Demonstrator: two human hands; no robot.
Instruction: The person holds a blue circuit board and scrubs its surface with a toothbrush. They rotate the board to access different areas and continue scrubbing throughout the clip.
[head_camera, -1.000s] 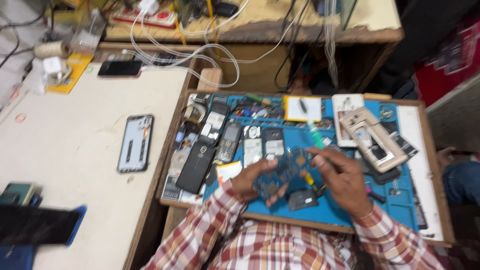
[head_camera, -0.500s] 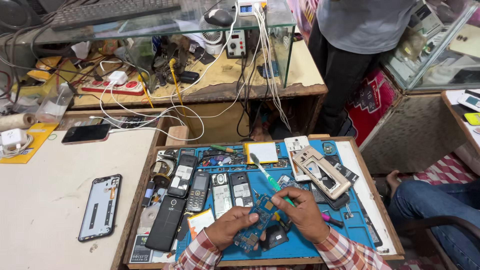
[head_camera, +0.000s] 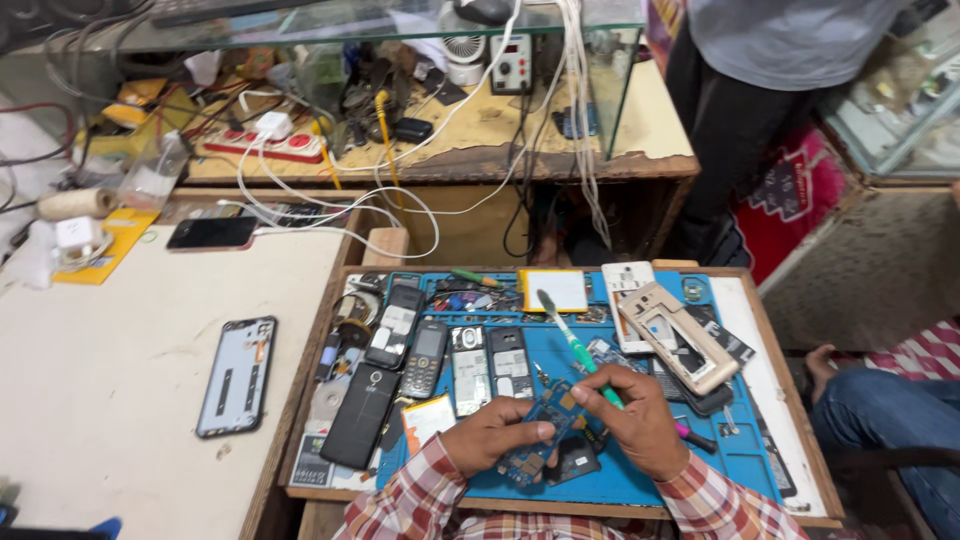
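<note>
My left hand (head_camera: 492, 432) holds a blue phone circuit board (head_camera: 541, 432) over the blue work mat (head_camera: 640, 480) on the wooden tray. My right hand (head_camera: 640, 420) grips a green-handled screwdriver (head_camera: 575, 342), its shaft slanting up and to the left away from the board. Both hands sit close together at the tray's near edge, in plaid sleeves. A dark phone part (head_camera: 572, 458) lies under the board.
Several disassembled phones (head_camera: 425, 358) and back covers (head_camera: 672, 335) fill the tray. A phone frame (head_camera: 237, 375) and a black phone (head_camera: 212, 233) lie on the white table at left. Cables and a power strip (head_camera: 277, 145) crowd the far bench. Another person (head_camera: 760, 90) stands at back right; a knee (head_camera: 880, 415) at right.
The view has tilted up and away, bringing the far bench and the standing person into sight. My hands stay on the circuit board, and the screwdriver now points up to the left.
</note>
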